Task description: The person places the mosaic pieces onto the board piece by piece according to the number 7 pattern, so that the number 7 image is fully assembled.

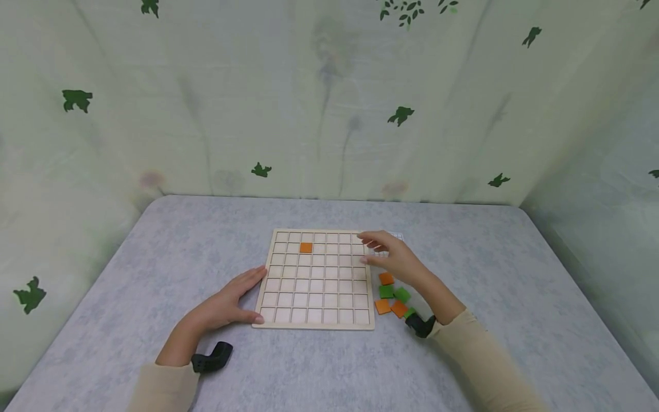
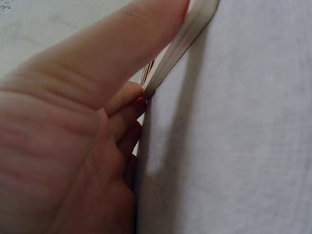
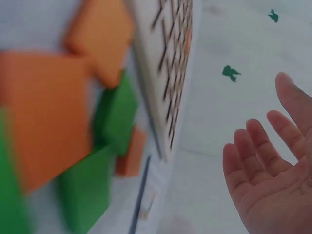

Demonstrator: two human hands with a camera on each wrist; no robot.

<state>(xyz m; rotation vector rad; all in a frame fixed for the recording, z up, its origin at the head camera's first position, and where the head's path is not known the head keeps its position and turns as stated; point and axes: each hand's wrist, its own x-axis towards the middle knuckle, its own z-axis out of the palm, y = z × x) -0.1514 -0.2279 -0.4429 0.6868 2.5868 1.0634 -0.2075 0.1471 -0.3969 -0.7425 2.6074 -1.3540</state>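
Note:
A pale wooden grid board [image 1: 316, 320] lies flat on the grey table, with one orange tile [image 1: 306, 248] set in a cell near its far left. My left hand [image 1: 231, 300] rests against the board's left edge [image 2: 187, 36], thumb at the near corner and fingers straight along the side. My right hand [image 1: 388, 257] hovers over the board's right edge with fingers relaxed and holds nothing; the right wrist view shows its empty palm [image 3: 270, 185]. Loose orange tiles [image 1: 386, 278] and green tiles [image 1: 386, 292] lie in a small heap just right of the board, under my right wrist.
A small clear sheet or bag [image 1: 393, 236] lies by the board's far right corner. Patterned fabric walls [image 1: 329, 103] close in the table on three sides. Black wrist mounts [image 1: 213, 357] sit on both forearms.

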